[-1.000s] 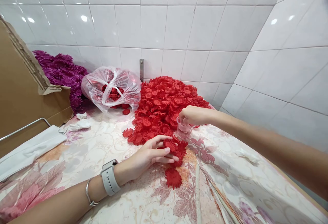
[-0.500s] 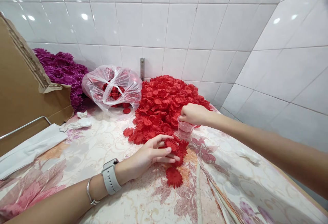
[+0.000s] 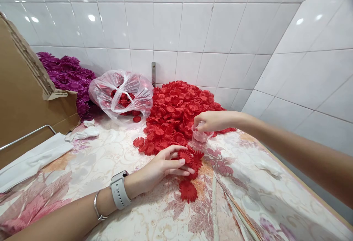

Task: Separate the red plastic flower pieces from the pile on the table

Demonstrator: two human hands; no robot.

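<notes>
At far left stands brown cardboard (image 3: pixel 30 83), its torn edge showing rough corrugated layers. In front of it are a thin, shiny metal rod (image 3: pixel 30 136) and a smooth, flat white sheet (image 3: pixel 35 160). Behind the cardboard rises a heap of purple flowers (image 3: pixel 70 77) with narrow, crowded petals. Crumpled white scraps (image 3: pixel 85 133) lie nearby on the surface (image 3: pixel 116 151), whose pale covering is printed with scrolls and pink blooms.

Next comes a thin, translucent plastic bag (image 3: pixel 103 92), knotted and wrinkled, with red pieces showing through it. A narrow metal strip (image 3: pixel 153 72) stands against the glossy white tiles (image 3: pixel 167 28).

The left arm wears a rounded metal bangle (image 3: pixel 96 206) and a watch (image 3: pixel 120 189) with a pale grey, perforated strap. The left hand (image 3: pixel 173 162) curls its thumb and fingers loosely around a red flower (image 3: pixel 185 155), a matt disc fringed with pointed petals, just in front of the broad red pile (image 3: pixel 176 105). More red blooms touch it, and a single flat one (image 3: pixel 188 191) lies nearer the wearer.

To the right, the right hand (image 3: pixel 205 121) bends its fingers into a clear plastic cup (image 3: pixel 199 143) beside the pile; whether they pinch anything cannot be told. Long, slender strips (image 3: pixel 238 211) fan out at lower right.
</notes>
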